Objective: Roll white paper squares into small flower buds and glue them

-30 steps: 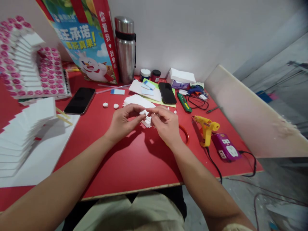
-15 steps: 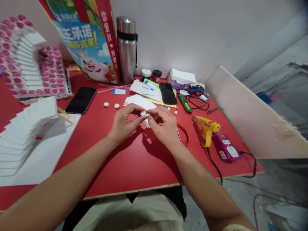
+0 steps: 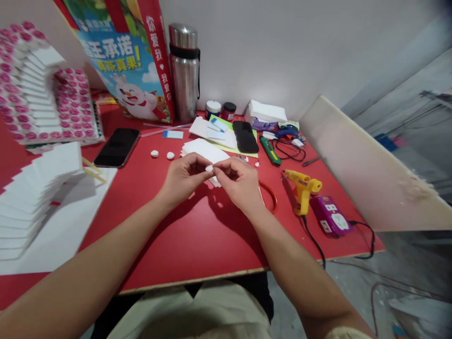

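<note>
Between the fingertips of both hands is a small white paper roll [image 3: 209, 168], partly covered by the fingers. My left hand [image 3: 183, 181] pinches it from the left with thumb and forefinger. From the other side my right hand [image 3: 238, 181] grips it, thumb and fingers closed together. Two similar small white paper rolls [image 3: 170, 155] lie on the red table to the left. White paper sheets [image 3: 203, 148] are stacked just behind the hands. Scissors with an orange handle [image 3: 271, 195] lie partly hidden beside my right hand.
A yellow glue gun [image 3: 302, 186] and a purple power box [image 3: 331, 216] with cords sit right. A fan-like white stepped model [image 3: 38, 197] stands left by a phone [image 3: 117, 147]. Behind are a steel flask [image 3: 185, 70], a printed bag [image 3: 123, 61] and a green cutter [image 3: 270, 150].
Both hands keep hold of the white paper roll, with the fingers shifting only slightly around it. The whole view has moved a few pixels.
</note>
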A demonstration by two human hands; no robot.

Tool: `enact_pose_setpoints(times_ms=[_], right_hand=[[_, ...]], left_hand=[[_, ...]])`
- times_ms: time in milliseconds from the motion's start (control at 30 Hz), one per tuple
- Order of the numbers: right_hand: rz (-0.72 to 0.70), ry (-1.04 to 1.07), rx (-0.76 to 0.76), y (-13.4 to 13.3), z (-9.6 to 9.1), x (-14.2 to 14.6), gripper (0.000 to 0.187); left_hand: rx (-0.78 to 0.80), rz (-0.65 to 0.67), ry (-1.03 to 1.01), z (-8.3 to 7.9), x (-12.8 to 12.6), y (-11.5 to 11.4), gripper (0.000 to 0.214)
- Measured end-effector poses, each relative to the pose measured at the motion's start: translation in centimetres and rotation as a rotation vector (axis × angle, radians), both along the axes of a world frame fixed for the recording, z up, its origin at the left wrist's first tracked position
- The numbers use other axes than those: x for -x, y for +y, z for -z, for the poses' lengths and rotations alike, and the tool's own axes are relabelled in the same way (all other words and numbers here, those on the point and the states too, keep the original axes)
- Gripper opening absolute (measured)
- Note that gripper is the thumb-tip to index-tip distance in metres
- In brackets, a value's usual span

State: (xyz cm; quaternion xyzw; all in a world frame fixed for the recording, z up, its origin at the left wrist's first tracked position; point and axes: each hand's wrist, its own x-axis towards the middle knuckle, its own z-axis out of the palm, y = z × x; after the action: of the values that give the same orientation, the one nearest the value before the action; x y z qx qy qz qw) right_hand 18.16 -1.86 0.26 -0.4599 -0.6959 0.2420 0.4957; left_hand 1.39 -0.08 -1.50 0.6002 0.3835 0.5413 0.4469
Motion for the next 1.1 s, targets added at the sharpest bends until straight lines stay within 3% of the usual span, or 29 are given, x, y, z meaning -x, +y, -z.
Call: enact_pose_setpoints(times_ms=[133,300,400,567,800,933,1033,1100], right_hand=[[0.009,0.046,0.076,0.2,-0.1,-0.1,0.008],[-0.035,0.261,0.348,0.1,-0.6,-0.1,0.015],[-0.065,0.345,0.425,0.1,-0.9,-0.1,0.017],[-0.091,0.365,0.426,0.2,-1.1,-0.2,0.018],[-0.017,0.239,0.328,0.1,-0.5,-0.2,0.015],[-0.041,0.264,0.392,0.5,-0.2,-0.3,0.017],[-0.038,0.184,0.382,0.0,-1.7,-1.0,0.015],[0.074,-0.01,0.228,-1.5,-3.6,-2.3,0.019]], left_hand=[[0.09,0.071,-0.059,-0.4,0.0,-0.1,0.03],[0.204,0.143,-0.11,-0.5,0.1,-0.4,0.033],[0.24,0.184,-0.14,0.0,0.4,-0.3,0.035],[0.282,0.212,-0.153,0.5,0.7,0.1,0.036],[0.346,0.187,-0.165,-0.2,0.3,-0.1,0.038],[0.371,0.186,-0.183,-0.4,0.2,-0.2,0.036],[0.415,0.178,-0.191,-0.4,0.2,-0.2,0.035],[0.452,0.177,-0.215,-0.2,0.2,-0.1,0.037]])
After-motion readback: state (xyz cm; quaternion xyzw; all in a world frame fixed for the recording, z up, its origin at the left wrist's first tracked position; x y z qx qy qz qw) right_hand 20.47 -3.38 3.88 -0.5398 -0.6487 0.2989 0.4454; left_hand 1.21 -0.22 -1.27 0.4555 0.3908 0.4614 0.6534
